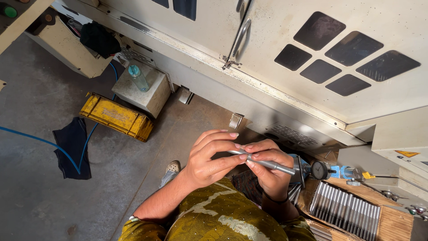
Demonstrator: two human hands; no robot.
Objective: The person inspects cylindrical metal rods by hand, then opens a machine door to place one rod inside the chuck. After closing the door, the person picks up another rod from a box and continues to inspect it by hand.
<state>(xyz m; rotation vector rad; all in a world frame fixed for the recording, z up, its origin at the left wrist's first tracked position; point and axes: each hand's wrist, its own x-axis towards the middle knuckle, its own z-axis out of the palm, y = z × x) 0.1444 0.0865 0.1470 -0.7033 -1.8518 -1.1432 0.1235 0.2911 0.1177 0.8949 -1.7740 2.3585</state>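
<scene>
Floor items, left side: blue hose [40, 142] running past a dark cloth [72, 147]; yellow crate [117, 117] beside a cream block bearing a clear bottle [138, 78].

Left hand [206, 161]: fingers curled, pinching the near end of a slim metal rod [263, 162] between thumb and fingertips.

Right hand [269, 172]: closed loosely about the same rod, which lies across both hands at waist level, its tip jutting right toward a dial gauge [320, 170].

Right side: tray of like rods [345, 209] in a tight row, on a wooden bench [392, 223] below the cream machine housing [276, 53].

Risk, as judged: both grips are fingertip-light, so a slip would likely drop the rod to the concrete floor near the shoe [170, 172], or knock its tip against the gauge.
</scene>
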